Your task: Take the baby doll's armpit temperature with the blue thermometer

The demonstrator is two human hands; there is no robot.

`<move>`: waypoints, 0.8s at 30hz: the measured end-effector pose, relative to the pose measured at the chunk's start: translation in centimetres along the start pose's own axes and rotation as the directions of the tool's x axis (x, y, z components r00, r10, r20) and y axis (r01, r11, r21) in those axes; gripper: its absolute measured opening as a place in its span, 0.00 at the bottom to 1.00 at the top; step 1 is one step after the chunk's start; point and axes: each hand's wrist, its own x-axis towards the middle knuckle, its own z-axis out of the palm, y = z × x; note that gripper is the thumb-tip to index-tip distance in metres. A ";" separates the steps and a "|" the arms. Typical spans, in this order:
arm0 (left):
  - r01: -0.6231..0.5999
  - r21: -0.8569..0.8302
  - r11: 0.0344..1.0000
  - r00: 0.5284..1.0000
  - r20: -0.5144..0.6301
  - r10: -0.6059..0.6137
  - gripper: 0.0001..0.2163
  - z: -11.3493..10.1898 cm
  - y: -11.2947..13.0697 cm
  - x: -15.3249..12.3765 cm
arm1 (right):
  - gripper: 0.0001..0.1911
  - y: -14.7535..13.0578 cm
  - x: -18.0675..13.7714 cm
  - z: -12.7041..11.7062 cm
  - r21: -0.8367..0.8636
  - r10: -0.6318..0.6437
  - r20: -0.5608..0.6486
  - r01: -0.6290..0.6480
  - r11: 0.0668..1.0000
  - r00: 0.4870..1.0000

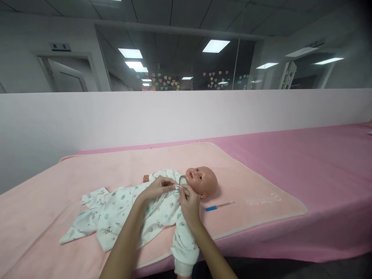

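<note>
A baby doll [207, 180] lies on its back, its head to the right. It wears a white patterned romper [119, 205] with loose, flat legs stretched to the left. My left hand [158, 188] pinches the edge of the romper at the neckline. Close beside it, my right hand [189, 199] has its fingers closed on the same collar edge, just below the doll's chin. The fingertips cover part of the cloth between them. One sleeve [186, 244] hangs toward me over the table's front edge.
A thin thermometer-like stick with a blue end [211, 208] lies right of the doll. Under both spreads a peach blanket [250, 182] over a pink table cover [290, 155]. Behind rises a white low wall [174, 116], topped by a glass window [180, 58].
</note>
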 end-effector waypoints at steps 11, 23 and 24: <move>-0.022 -0.087 0.996 1.000 -0.011 0.021 0.14 0.3 -0.3 -0.3 | 0.07 -0.1 -0.2 0.3 -0.023 -0.100 -0.071 0.099 0.995 0.992; -0.003 -0.149 0.989 0.998 -0.066 -0.007 0.19 0.4 -0.9 -0.5 | 0.10 -0.4 -0.2 0.4 -0.069 -0.125 -0.019 0.123 0.990 0.992; -0.007 -0.139 0.990 0.998 -0.064 -0.002 0.19 0.4 -0.9 -0.4 | 0.10 -0.3 -0.2 0.4 -0.069 -0.126 -0.019 0.124 0.990 0.992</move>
